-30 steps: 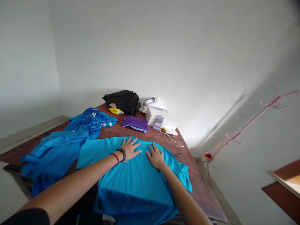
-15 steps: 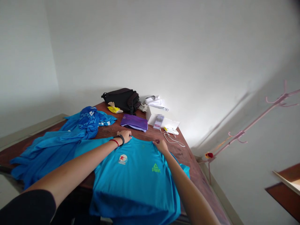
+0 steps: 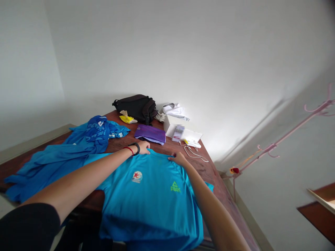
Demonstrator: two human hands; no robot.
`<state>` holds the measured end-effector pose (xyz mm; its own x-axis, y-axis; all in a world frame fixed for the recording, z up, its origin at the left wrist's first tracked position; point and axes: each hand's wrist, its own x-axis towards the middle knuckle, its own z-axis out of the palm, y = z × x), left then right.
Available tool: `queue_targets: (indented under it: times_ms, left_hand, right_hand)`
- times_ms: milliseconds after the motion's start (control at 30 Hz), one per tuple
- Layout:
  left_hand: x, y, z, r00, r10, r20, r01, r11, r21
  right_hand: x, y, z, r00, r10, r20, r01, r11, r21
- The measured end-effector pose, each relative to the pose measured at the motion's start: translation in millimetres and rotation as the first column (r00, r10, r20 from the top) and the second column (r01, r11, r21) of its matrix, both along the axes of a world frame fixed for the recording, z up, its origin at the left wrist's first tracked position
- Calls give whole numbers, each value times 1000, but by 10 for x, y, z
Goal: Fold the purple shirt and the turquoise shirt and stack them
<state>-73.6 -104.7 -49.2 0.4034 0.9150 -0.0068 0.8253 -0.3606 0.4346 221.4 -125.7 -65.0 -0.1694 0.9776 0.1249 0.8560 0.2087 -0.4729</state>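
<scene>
A turquoise T-shirt [image 3: 154, 195] lies front side up over the near edge of the table, its lower part hanging down. It bears a round red-and-white badge on one side of the chest and a green logo on the other. My left hand [image 3: 143, 147], with a black band and a red string at the wrist, pinches the shirt by the left end of its collar. At the collar's right end, my right hand [image 3: 178, 158] is closed on the fabric. Left of the shirt, a heap of blue clothes [image 3: 60, 157] touches its sleeve.
On the dark red table [image 3: 209, 174], a folded purple garment [image 3: 149, 134] lies beyond my hands. Behind it are a black bag [image 3: 136, 107], a yellow packet [image 3: 127, 119], a white box [image 3: 169, 126] and a white cable [image 3: 195, 153]. A pink coat rack [image 3: 288, 134] leans at the right.
My hands have drawn slightly closer together along the collar, still holding the T-shirt. The neckline between them looks slacker. The camera view has shifted a little.
</scene>
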Motion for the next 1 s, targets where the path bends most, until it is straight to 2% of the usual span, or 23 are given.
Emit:
queue_targets:
  times_ms: [133, 267, 600, 767, 1000]
  left_hand:
    - [-70, 37, -12, 997, -43, 65, 41, 999, 26]
    - [-122, 76, -70, 994, -54, 96, 46, 995, 84]
    - [-200, 265, -323, 997, 79, 6, -79, 983, 165]
    - [-196, 328, -303, 993, 110, -45, -101, 978, 181]
    - [-210, 293, -209, 991, 86, -105, -64, 978, 196]
  right_hand:
    - [62, 14, 14, 999, 38, -1, -38, 999, -9]
    - [81, 105, -61, 999, 36, -5, -36, 999, -3]
    - [25, 207, -237, 995, -78, 59, 75, 995, 63]
    - [29, 211, -242, 989, -109, 97, 98, 990, 105]
    - [-17, 151, -191, 977, -154, 148, 134, 981, 137]
